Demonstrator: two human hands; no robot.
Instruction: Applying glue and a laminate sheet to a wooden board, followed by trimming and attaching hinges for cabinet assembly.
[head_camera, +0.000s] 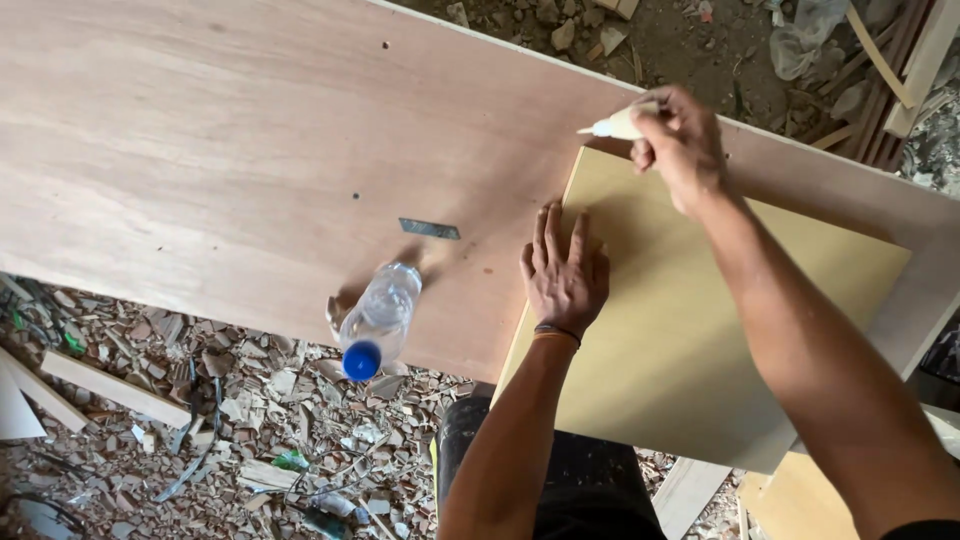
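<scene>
Two hands work on a yellow panel (690, 330) lying on a plywood sheet (220, 160). The left hand (563, 275) presses flat, fingers spread, at the panel's left edge. The right hand (682, 140) pinches a cream tube (618, 124) at the panel's top corner. A bottle (378, 318) stands just left, a metal strip (429, 229) near it. Wood scraps (200, 420) cover the floor.

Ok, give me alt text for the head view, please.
The left hand presses flat on a pale yellow panel lying on a large plywood sheet, while the right hand holds a cream tube at the panel's far corner. A clear, blue-capped bottle stands nearby.
</scene>
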